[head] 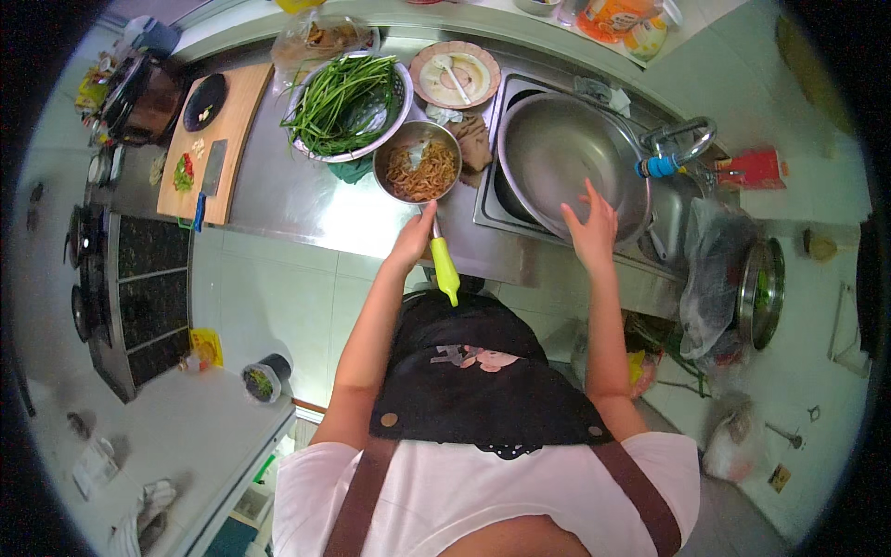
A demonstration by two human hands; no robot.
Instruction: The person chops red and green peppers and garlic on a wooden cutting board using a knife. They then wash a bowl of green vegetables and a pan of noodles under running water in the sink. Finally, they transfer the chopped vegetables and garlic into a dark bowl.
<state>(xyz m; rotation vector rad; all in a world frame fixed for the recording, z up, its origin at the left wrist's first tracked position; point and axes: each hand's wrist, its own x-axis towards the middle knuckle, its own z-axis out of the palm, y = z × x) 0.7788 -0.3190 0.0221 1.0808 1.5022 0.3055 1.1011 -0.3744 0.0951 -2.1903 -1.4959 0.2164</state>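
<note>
A small metal pan [452, 136] of brown food strips [421, 170] is at the counter's middle. My left hand [415, 240] grips it at the neck of its yellow-green handle [444, 268], thumb near the rim; the other fingers are mostly hidden. My right hand [593, 233] is empty, fingers spread over the near side of a large metal basin [560, 143] set on the sink [486, 202]. Whether those fingertips touch the basin I cannot tell. Behind the pan, a colander [402, 104] holds long green chives or similar stalks [341, 101].
A plate [491, 76] with a white spoon [452, 78] lies behind the pan, near a brown cloth [473, 143]. The faucet [679, 143] reaches over the basin's right side. At left, a cutting board [240, 125] carries a cleaver [213, 167] and chopped peppers [184, 173].
</note>
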